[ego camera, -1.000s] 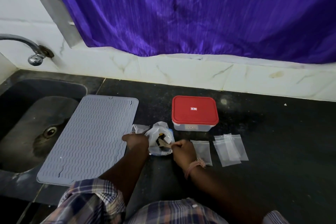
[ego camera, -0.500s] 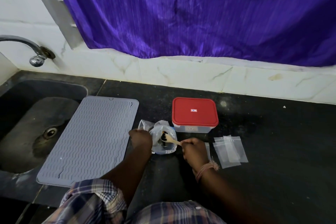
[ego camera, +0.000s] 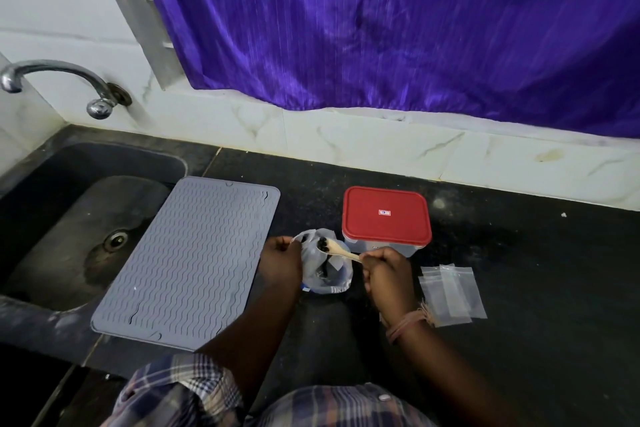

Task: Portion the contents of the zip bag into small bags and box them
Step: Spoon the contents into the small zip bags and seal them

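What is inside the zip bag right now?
The wooden spoon, gripped by the right hand, sits at the mouth of the zip bag carrying a few dark pieces. More dark contents show lower down; the left hand and crumpled plastic hide how much.

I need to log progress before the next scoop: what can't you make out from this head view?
- Contents of the box: hidden by its red lid and cloudy wall.
- What the dark bits on the wooden spoon are: too small.
- How much remains in the zip bag: crumpled plastic and the left hand hide it.
- Count of small bags: they overlap, and the right hand covers their near corner.
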{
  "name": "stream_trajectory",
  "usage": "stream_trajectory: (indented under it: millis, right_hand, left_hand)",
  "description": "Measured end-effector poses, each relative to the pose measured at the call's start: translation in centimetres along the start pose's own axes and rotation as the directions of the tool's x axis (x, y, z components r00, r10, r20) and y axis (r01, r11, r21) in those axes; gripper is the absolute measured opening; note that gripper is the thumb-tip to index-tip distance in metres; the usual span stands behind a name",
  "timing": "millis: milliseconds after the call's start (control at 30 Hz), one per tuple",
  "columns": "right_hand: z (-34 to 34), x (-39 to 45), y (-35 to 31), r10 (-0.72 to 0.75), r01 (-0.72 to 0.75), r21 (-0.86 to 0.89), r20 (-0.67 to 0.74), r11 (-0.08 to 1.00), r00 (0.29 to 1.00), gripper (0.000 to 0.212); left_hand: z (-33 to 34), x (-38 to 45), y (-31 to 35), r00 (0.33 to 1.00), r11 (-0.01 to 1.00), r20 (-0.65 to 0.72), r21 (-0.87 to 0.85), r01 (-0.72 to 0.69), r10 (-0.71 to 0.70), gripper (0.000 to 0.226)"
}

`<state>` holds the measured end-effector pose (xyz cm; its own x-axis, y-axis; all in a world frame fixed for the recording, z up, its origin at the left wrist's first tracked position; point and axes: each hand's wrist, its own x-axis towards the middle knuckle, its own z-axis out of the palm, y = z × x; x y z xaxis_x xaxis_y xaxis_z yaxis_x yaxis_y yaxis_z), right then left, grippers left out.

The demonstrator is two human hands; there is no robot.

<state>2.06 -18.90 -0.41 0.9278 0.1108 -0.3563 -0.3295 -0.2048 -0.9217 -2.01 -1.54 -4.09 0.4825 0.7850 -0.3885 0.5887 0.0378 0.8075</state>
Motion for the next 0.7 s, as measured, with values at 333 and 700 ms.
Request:
stream_trajectory:
  millis: [333, 700]
  right_hand:
    - [3.2, 1.2, -1.2, -0.134, 0.111, -0.280, -0.065, 0.953, 0.989, 0.011]
    - [4.2, 0.0, 0.5, -0.591, 0.712, -0.689, 0.522, 0.134, 0.616, 0.018]
  left_hand:
    - [-0.2, -1.4, 0.3, 0.997, 0.988, 0.066, -0.150, -0.039, 0.050, 0.011]
    - [-0.1, -2.7, 0.6, 0.973, 0.954, 0.112, -0.246, -0.170, 0.202, 0.021]
